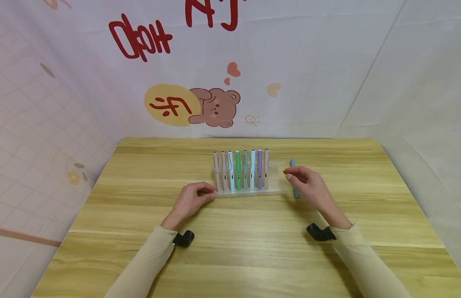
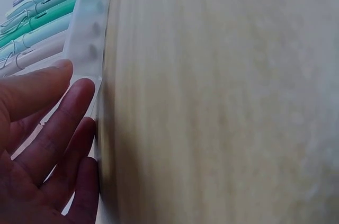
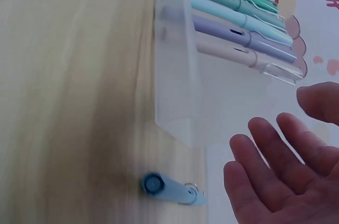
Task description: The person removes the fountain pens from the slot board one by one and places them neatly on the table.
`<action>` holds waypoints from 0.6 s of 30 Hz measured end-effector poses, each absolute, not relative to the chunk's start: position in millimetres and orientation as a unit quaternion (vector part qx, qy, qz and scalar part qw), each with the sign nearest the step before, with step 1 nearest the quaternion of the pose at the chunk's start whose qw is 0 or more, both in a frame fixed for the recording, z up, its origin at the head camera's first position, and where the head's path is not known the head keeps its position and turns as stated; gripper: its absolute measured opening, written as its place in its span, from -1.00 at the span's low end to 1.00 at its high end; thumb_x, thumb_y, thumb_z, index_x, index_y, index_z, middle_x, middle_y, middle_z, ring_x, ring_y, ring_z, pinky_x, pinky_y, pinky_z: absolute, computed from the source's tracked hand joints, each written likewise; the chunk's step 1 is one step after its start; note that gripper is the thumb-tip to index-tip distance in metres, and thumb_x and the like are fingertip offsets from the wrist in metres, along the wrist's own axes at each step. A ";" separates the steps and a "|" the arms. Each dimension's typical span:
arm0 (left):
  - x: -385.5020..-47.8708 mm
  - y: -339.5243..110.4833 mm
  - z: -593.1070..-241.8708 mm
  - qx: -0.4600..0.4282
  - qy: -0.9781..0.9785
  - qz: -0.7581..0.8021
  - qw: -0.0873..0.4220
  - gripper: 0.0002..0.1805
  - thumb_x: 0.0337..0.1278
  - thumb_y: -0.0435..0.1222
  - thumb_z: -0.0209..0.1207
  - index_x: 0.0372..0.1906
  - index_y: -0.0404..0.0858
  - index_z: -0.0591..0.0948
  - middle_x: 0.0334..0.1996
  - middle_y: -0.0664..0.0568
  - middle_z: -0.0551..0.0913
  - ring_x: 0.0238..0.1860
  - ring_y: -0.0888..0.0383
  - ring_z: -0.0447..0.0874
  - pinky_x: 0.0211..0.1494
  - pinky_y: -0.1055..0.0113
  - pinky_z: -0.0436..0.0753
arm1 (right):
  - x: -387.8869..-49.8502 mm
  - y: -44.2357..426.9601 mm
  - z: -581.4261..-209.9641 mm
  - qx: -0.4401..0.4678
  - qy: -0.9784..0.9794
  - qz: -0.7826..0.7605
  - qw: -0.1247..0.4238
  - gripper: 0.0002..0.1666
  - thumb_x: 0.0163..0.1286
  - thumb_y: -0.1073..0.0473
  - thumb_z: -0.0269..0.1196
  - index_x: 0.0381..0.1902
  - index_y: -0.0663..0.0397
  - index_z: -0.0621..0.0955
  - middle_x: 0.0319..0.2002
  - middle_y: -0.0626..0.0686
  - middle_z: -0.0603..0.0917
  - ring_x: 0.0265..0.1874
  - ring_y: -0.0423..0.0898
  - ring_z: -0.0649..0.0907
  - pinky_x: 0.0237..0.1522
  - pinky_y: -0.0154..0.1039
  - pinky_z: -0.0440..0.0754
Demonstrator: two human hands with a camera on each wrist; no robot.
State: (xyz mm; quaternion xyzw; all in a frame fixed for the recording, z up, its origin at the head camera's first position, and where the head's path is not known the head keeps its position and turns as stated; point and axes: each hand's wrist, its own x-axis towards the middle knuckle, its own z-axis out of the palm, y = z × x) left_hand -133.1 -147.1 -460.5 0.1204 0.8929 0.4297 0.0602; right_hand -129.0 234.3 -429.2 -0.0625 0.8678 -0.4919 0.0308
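In the head view the right grip (image 1: 308,185) hides the middle of the blue pen (image 1: 296,193) — and the sleeves (image 1: 142,260) run off the bottom edge, the upper red lettering (image 1: 235,14) off the top. The left wrist view crops some standing pens (image 2: 43,20) at its left edge; there the table (image 2: 222,97) is blurred.

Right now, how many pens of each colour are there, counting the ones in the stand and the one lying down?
Pinkish-beige pens: 3
Pale blue pens: 2
Bright green pen: 1
Grey-green pen: 1
Purple pen: 1
Darker blue pen, lying down: 1
Total: 9 pens
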 end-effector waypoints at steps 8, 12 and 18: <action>-133.5 -147.2 -458.9 0.118 0.891 0.434 0.067 -0.84 0.28 -0.31 0.39 -0.08 -0.19 0.80 -0.08 0.04 0.79 -0.02 0.07 0.71 0.15 0.03 0.62 | -135.4 222.6 -435.0 -0.096 0.849 -0.518 0.048 -0.55 0.61 0.00 0.20 0.26 0.18 0.62 0.21 0.19 0.68 0.14 0.11 0.68 0.06 -0.40 0.59; -134.1 -147.5 -459.6 0.117 0.892 0.431 0.066 -0.84 0.28 -0.30 0.40 -0.08 -0.18 0.80 -0.08 0.06 0.79 -0.03 0.09 0.72 0.14 0.06 0.62 | -139.1 217.1 -438.5 -0.102 0.842 -0.528 0.054 -0.53 0.59 0.03 0.22 0.27 0.23 0.60 0.21 0.22 0.68 0.15 0.13 0.68 0.08 -0.35 0.62; -134.2 -147.2 -458.9 0.118 0.891 0.434 0.066 -0.84 0.27 -0.30 0.40 -0.08 -0.18 0.80 -0.09 0.05 0.80 -0.04 0.08 0.73 0.14 0.04 0.63 | -143.2 210.8 -442.0 -0.107 0.835 -0.537 0.057 -0.51 0.59 0.09 0.22 0.31 0.29 0.55 0.19 0.25 0.68 0.16 0.15 0.68 0.10 -0.34 0.62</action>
